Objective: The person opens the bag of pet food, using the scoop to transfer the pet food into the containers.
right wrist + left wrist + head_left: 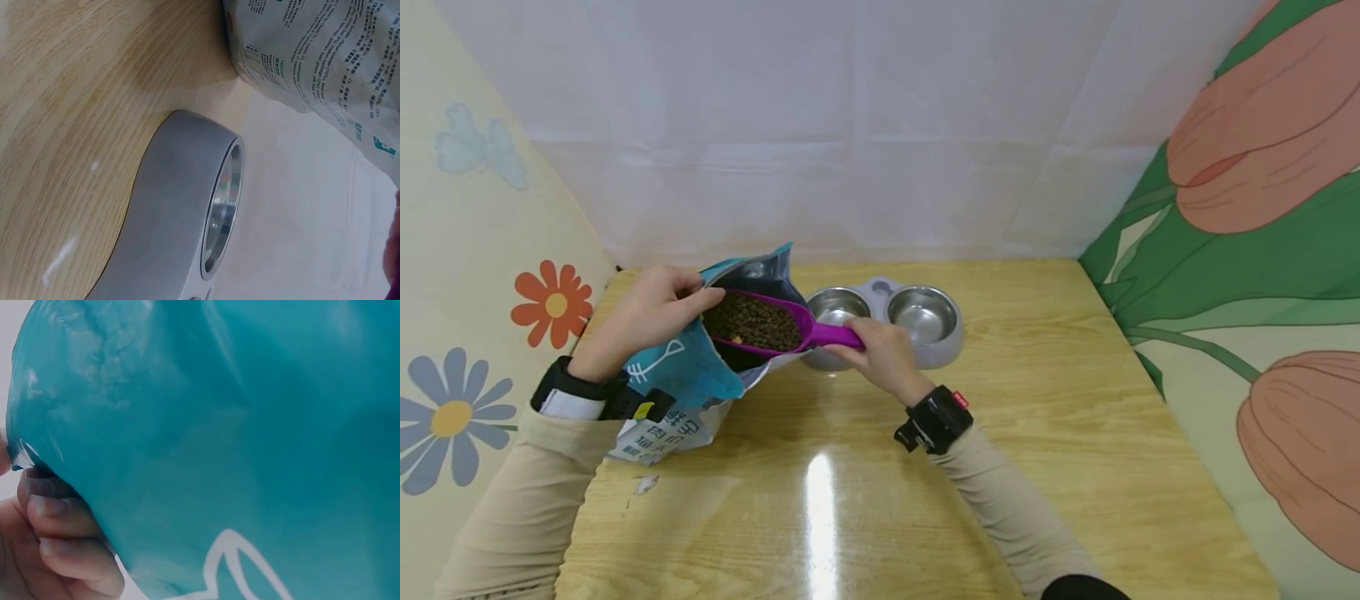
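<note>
A teal and white pet-food bag [688, 379] stands on the wooden table [865, 492] at the left. My left hand [651, 312] grips the bag's open top edge; its fingers [53, 534] curl against the teal bag [219, 437] in the left wrist view. My right hand [876, 350] holds the handle of a purple scoop [775, 327], full of brown kibble, at the bag's mouth. Just behind it sits a grey double feeder [895, 321] with two steel bowls, both bare inside. The right wrist view shows the feeder [181, 212] and the bag's printed white side [319, 56].
A white sheet hangs behind the table. Flower-print cloths border it at the left [490, 275] and the right [1262, 250]. A small pale scrap [643, 483] lies on the wood in front of the bag.
</note>
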Demonstrator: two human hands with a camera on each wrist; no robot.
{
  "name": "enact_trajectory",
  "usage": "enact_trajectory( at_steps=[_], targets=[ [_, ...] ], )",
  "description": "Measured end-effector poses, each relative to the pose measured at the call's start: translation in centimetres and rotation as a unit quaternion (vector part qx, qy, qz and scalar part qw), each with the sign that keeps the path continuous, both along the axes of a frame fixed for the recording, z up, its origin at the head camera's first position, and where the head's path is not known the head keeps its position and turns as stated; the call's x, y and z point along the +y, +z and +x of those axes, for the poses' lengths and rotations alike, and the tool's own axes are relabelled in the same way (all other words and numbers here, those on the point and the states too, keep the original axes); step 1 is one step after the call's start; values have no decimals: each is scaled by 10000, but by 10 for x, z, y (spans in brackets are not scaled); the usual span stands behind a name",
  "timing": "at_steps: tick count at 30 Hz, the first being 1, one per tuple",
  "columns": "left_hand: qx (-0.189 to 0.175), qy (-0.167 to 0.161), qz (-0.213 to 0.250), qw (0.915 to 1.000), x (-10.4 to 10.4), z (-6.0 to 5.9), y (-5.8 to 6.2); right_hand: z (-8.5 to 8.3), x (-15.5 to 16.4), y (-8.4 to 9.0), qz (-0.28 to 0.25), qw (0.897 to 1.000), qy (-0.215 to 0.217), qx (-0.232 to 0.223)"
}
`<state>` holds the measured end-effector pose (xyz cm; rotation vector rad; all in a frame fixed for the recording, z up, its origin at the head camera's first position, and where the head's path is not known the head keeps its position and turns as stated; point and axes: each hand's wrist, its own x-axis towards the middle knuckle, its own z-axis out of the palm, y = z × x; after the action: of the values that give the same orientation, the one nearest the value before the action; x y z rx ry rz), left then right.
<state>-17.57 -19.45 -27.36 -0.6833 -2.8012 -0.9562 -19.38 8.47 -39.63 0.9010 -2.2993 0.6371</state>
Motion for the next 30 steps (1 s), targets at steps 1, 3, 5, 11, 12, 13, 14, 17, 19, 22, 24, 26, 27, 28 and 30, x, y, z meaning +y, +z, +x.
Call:
enact_trajectory(
  at_steps=[1,3,5,11,12,13,14,17,19,22,24,26,27,28,30],
  targets=[
    [10,-8,-2,10000,0,0,0,0,1,0,-5,10000,2,5],
    [6,-3,-3,10000,0,0,-1,0,3,0,-30,10000,14,-7],
    [14,0,9,10000,0,0,-1,0,6,1,-29,10000,46,-45],
    [35,19,35,10000,1,1,-1,1,14,3,-51,9999,99,-28],
    [26,24,25,10000,1,1,-1,2,15,3,-65,9999,106,-15],
    [22,31,15,10000,2,1,-1,2,16,4,-79,9999,118,-1],
    [7,28,15,10000,2,1,0,2,17,5,-85,9999,130,19],
    [4,22,-10,10000,2,1,-1,3,20,8,-160,9996,216,14],
    [1,27,-13,10000,2,1,-1,3,23,10,-199,9995,260,12],
    [-11,45,-18,10000,2,1,-1,3,27,13,-173,9996,208,79],
    [-16,58,-11,10000,2,1,0,3,30,15,-132,9997,140,153],
    [-16,49,3,10000,2,1,0,3,34,17,-86,9997,42,237],
    [-15,47,10,10000,2,1,0,3,36,17,-91,9996,17,260],
    [-5,46,4,10000,2,1,0,4,38,18,-89,9995,-16,290],
    [-2,42,-13,10000,2,1,0,5,42,19,-120,9993,-50,337]
  ],
)
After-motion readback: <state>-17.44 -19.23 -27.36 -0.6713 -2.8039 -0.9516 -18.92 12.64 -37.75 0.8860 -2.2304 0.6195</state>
